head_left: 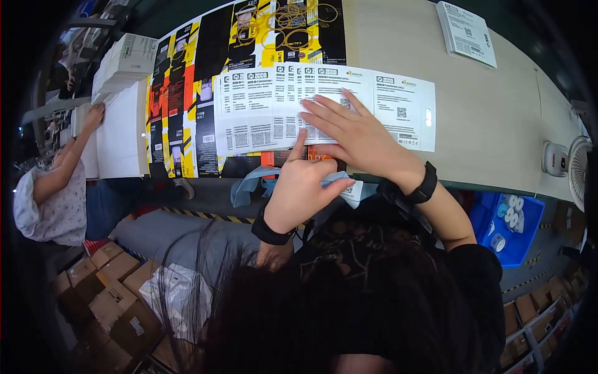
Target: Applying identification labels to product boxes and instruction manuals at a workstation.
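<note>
A fanned row of white printed leaflets [261,106] lies overlapping on the tan worktable [498,118]. My right hand [352,134] rests flat on the middle of the fan, fingers spread and pointing left. My left hand [305,187] is just below it at the table's near edge, thumb raised against the lower edge of the leaflets. Its fingers are curled on a small folded white leaflet [353,191]. A pale blue cloth [248,184] shows behind that hand. Both wrists wear black bands.
Black and yellow flat packaging sheets [187,106] lie left of the fan, with rubber bands [293,22] above. A leaflet stack [467,31] sits far right. Another person [56,181] touches white sheets [118,131] at left. A blue bin [520,237], fan [576,165] and cardboard boxes [106,280] are nearby.
</note>
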Action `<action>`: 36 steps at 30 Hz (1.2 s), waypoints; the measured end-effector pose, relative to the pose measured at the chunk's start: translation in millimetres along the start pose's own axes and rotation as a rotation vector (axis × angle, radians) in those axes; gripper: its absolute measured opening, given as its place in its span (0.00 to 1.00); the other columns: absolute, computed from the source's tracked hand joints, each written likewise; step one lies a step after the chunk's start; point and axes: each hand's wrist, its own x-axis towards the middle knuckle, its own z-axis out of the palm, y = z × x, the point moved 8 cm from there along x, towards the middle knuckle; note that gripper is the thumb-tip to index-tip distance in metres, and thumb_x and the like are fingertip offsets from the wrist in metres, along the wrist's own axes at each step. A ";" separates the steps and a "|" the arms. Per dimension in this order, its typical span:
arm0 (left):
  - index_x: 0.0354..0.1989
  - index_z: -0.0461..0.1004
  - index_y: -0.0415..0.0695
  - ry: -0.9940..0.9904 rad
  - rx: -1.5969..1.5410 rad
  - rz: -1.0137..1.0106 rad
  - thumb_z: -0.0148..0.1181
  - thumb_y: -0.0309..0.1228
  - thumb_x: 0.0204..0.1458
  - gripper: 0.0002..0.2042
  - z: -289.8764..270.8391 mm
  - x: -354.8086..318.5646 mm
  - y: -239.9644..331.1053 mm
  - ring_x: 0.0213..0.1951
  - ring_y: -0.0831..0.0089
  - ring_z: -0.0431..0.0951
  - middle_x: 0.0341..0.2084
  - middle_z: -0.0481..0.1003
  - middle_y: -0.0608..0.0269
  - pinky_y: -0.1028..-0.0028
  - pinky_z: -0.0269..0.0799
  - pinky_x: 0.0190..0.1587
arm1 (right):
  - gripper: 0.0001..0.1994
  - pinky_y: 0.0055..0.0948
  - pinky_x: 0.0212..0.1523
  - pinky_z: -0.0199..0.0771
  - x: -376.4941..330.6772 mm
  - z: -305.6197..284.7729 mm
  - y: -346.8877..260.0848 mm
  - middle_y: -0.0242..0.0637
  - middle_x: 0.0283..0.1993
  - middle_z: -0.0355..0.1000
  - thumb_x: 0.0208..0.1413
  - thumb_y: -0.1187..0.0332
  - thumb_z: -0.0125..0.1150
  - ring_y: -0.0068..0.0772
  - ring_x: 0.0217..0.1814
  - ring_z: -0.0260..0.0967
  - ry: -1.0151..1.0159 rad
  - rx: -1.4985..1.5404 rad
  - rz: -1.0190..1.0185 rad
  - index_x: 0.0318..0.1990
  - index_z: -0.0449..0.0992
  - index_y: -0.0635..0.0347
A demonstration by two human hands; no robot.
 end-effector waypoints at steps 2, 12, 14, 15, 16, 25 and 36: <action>0.20 0.72 0.41 0.014 0.006 0.001 0.63 0.38 0.42 0.13 -1.5 0.3 0.5 0.21 0.61 0.73 0.11 0.69 0.58 0.56 0.44 0.63 | 0.30 0.47 0.67 0.32 -13.2 4.8 8.6 0.33 0.65 0.52 0.49 0.60 0.56 0.34 0.69 0.44 -0.108 -0.010 0.076 0.61 0.56 0.52; 0.19 0.71 0.40 0.176 -0.204 -0.077 0.64 0.34 0.42 0.11 -20.3 5.8 2.3 0.19 0.63 0.71 0.11 0.68 0.62 0.58 0.49 0.61 | 0.24 0.39 0.62 0.46 -58.4 -43.3 17.4 0.40 0.57 0.62 0.49 0.62 0.56 0.36 0.61 0.56 -0.044 0.197 0.344 0.54 0.65 0.57; 0.19 0.71 0.41 0.244 -0.273 -0.114 0.64 0.33 0.41 0.10 -22.5 6.5 -0.6 0.19 0.64 0.71 0.11 0.68 0.63 0.59 0.50 0.61 | 0.19 0.33 0.56 0.59 -59.4 -43.3 13.2 0.41 0.48 0.69 0.48 0.65 0.58 0.35 0.52 0.65 -0.003 0.757 0.429 0.49 0.70 0.60; 0.21 0.72 0.40 0.298 -0.264 -0.103 0.64 0.33 0.41 0.10 -24.3 5.4 -0.8 0.19 0.64 0.71 0.12 0.68 0.63 0.59 0.52 0.60 | 0.19 0.33 0.56 0.59 -58.3 -42.0 12.5 0.41 0.48 0.69 0.48 0.65 0.58 0.35 0.52 0.65 -0.003 0.758 0.429 0.49 0.70 0.60; 0.23 0.72 0.40 0.352 -0.256 -0.093 0.65 0.32 0.40 0.09 -26.2 4.0 -1.0 0.19 0.65 0.71 0.12 0.68 0.63 0.59 0.54 0.59 | 0.16 0.30 0.51 0.62 -60.7 -35.5 18.6 0.40 0.43 0.70 0.47 0.67 0.59 0.33 0.47 0.67 -0.007 0.816 0.545 0.45 0.71 0.61; 0.45 0.69 0.40 0.334 -0.075 0.196 0.62 0.23 0.40 0.20 -23.1 17.4 24.9 0.24 0.64 0.75 0.25 0.74 0.57 0.63 0.69 0.44 | 0.06 0.22 0.35 0.67 -48.3 -51.1 8.8 0.35 0.30 0.72 0.44 0.75 0.63 0.29 0.31 0.69 0.210 0.546 0.479 0.30 0.73 0.66; 0.45 0.69 0.41 0.277 -0.277 0.034 0.64 0.28 0.41 0.20 -16.2 20.9 22.5 0.29 0.60 0.77 0.30 0.75 0.55 0.71 0.72 0.31 | 0.04 0.26 0.45 0.64 -39.0 -72.9 3.1 0.38 0.38 0.70 0.43 0.77 0.61 0.30 0.42 0.66 0.263 0.531 0.339 0.29 0.74 0.65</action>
